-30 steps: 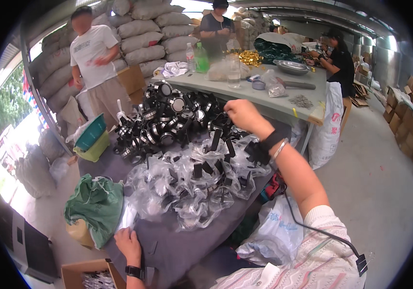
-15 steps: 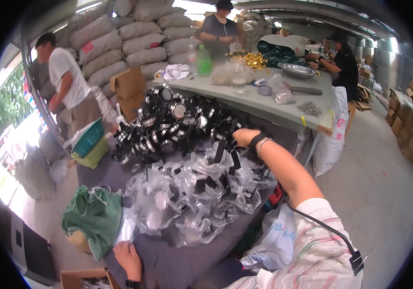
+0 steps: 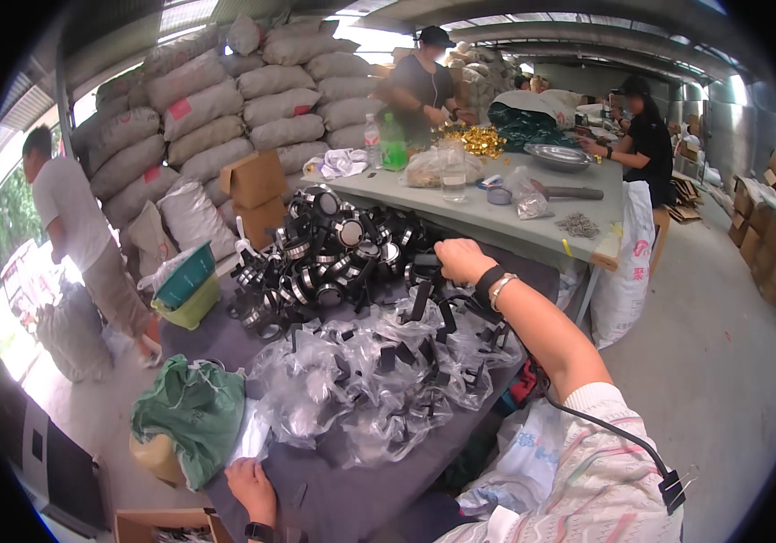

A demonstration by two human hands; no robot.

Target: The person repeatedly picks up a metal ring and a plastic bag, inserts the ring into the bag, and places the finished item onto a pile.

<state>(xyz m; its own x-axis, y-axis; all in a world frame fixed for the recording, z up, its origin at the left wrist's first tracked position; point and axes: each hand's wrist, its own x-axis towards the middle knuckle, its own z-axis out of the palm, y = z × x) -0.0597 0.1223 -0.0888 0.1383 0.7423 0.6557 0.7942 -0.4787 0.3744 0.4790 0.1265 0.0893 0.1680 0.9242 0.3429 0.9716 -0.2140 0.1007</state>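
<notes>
Near the left edge of the dark-covered table, the left hand rests by the near end of some white plastic; I cannot tell its grip. Rightward, black watches heap toward the far edge, clear bags nearer. Toward the far right corner, the closer right hand seemingly pinches a black strap, lying left of its fingertips, long axis roughly sideways.
</notes>
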